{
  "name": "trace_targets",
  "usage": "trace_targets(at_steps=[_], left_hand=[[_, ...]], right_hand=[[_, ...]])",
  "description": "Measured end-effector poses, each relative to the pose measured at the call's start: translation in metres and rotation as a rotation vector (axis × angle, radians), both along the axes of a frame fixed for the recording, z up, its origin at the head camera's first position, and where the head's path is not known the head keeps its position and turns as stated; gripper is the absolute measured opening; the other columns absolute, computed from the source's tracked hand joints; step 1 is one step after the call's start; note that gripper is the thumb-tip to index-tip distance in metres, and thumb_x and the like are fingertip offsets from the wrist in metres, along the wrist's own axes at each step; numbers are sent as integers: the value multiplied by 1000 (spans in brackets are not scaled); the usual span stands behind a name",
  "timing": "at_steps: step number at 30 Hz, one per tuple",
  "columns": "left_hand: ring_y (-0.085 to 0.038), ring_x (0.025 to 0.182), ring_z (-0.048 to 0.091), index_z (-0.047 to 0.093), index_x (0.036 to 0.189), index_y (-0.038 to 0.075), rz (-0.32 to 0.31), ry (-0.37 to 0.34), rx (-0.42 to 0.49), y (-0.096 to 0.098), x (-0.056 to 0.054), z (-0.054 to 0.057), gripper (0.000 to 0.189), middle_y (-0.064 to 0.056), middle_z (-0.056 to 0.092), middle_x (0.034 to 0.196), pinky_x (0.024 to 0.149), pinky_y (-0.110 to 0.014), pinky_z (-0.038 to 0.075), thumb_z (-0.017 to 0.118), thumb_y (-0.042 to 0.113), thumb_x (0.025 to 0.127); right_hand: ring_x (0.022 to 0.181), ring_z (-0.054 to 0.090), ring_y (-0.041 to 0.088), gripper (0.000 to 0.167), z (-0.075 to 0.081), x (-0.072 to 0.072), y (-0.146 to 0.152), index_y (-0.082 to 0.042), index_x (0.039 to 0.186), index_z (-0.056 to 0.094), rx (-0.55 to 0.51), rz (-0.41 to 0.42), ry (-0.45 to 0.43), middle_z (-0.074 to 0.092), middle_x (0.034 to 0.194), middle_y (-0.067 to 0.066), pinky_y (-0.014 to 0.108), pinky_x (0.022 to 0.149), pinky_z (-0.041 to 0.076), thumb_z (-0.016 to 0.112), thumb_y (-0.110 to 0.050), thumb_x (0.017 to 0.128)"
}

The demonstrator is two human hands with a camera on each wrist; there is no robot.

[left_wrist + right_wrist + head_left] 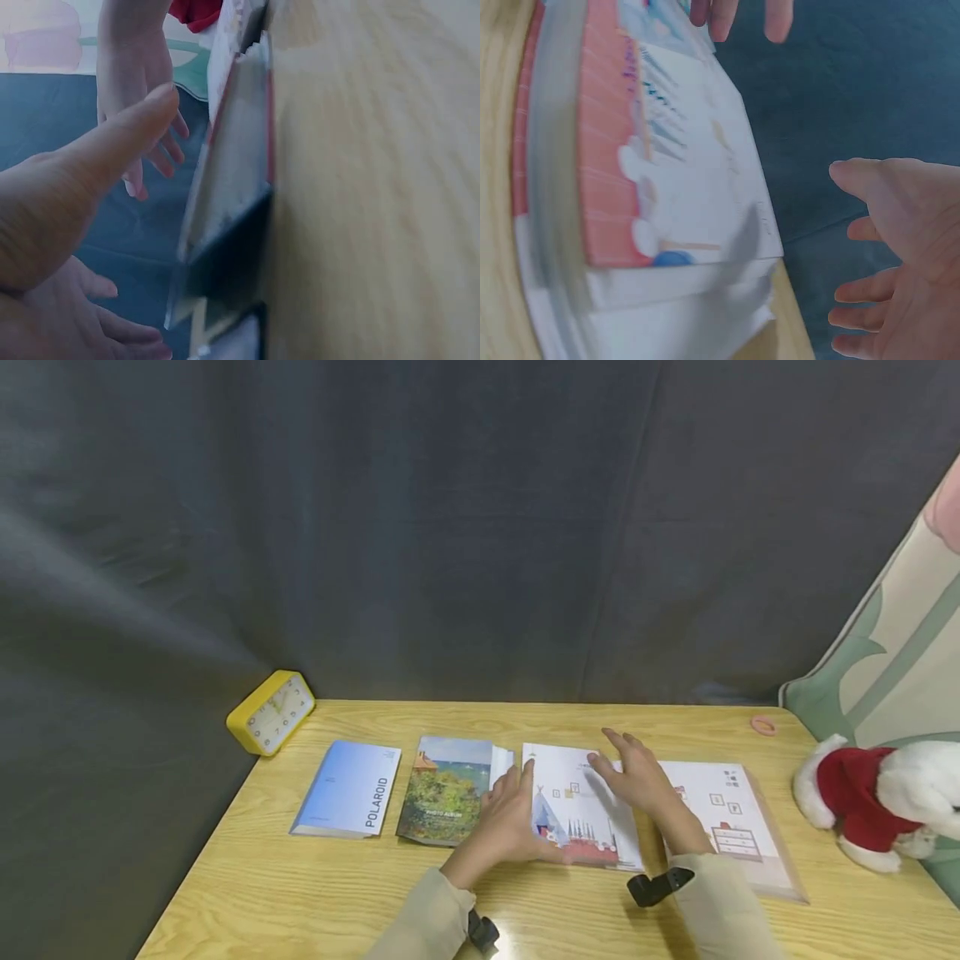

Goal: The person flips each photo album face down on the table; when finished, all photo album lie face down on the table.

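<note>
A white album (573, 793) with a tent drawing and a red patch lies flat before me. My left hand (510, 822) is over its left side with fingers spread, and no hold on it shows. The right hand (641, 781) hovers at its upper right, fingers apart and holding nothing. In the right wrist view that hand (911, 262) stands clear of the album cover (694, 165), where a shadow falls. In the left wrist view, the album's page edge (232, 142) shows beside my left hand (67, 202), the other hand (139, 82) beyond.
Left of it lie a landscape-covered photo album (446, 789) and a blue POLAROID album (348, 789). A second white album (731, 827) lies on the right. A yellow clock (272, 712), a pink ring (763, 725) and a plush toy in red (862, 797) stand around the wooden table (300, 893).
</note>
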State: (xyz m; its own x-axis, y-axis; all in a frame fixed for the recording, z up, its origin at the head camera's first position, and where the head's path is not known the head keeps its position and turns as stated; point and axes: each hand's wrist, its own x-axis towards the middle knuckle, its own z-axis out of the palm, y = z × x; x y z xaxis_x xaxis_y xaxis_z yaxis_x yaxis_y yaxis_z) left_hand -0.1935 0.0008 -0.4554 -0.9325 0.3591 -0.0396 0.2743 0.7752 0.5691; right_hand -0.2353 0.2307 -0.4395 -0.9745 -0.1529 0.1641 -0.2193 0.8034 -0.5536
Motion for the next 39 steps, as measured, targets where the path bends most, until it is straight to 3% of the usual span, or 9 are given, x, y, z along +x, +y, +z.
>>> trace_targets(at_steps=[6, 14, 19, 28, 35, 39], left_hand=[[-38, 145, 24, 11, 157, -2, -10, 1, -40, -5, 1, -10, 148, -20, 21, 161, 116, -57, 15, 92, 60, 50], [-36, 141, 32, 26, 152, -9, -9, 52, -114, -1, 3, -20, 128, -21, 35, 154, 115, -54, 18, 92, 50, 60], [-34, 138, 38, 30, 150, -10, 27, 88, -113, 2, 4, -24, 123, -20, 43, 150, 113, -53, 22, 94, 44, 59], [-32, 134, 44, 29, 150, -11, 32, 81, -13, 3, 2, -26, 123, -21, 43, 149, 111, -50, 26, 97, 32, 57], [-40, 136, 41, 24, 153, -7, 34, -21, 145, 3, 4, -23, 120, -22, 39, 152, 111, -51, 33, 95, 17, 60], [-39, 131, 46, 20, 156, -2, 30, -60, 234, 1, 3, -22, 119, -20, 46, 147, 105, -51, 42, 93, 13, 63]], right_hand=[[131, 31, 62, 65, -9, -4, -2, 7, 147, 39, 10, 2, -53, 33, 144, 43, 72, 103, 28, 56, -35, 101], [132, 33, 59, 61, -20, -6, -4, 6, 146, 42, -6, -3, -85, 37, 145, 38, 70, 105, 27, 54, -35, 101], [134, 36, 52, 54, -28, -8, -7, 3, 143, 50, -13, -5, -90, 45, 144, 30, 65, 108, 28, 54, -32, 102], [134, 38, 49, 52, -35, -8, -12, -2, 143, 52, 12, -79, -104, 47, 145, 26, 63, 108, 29, 57, -31, 100], [132, 38, 53, 54, -35, -4, -17, 6, 140, 51, -2, -102, -74, 43, 144, 33, 63, 108, 29, 57, -28, 99], [133, 38, 51, 56, -34, -3, -20, 10, 140, 48, -7, -114, -72, 44, 143, 33, 61, 109, 29, 56, -28, 99]])
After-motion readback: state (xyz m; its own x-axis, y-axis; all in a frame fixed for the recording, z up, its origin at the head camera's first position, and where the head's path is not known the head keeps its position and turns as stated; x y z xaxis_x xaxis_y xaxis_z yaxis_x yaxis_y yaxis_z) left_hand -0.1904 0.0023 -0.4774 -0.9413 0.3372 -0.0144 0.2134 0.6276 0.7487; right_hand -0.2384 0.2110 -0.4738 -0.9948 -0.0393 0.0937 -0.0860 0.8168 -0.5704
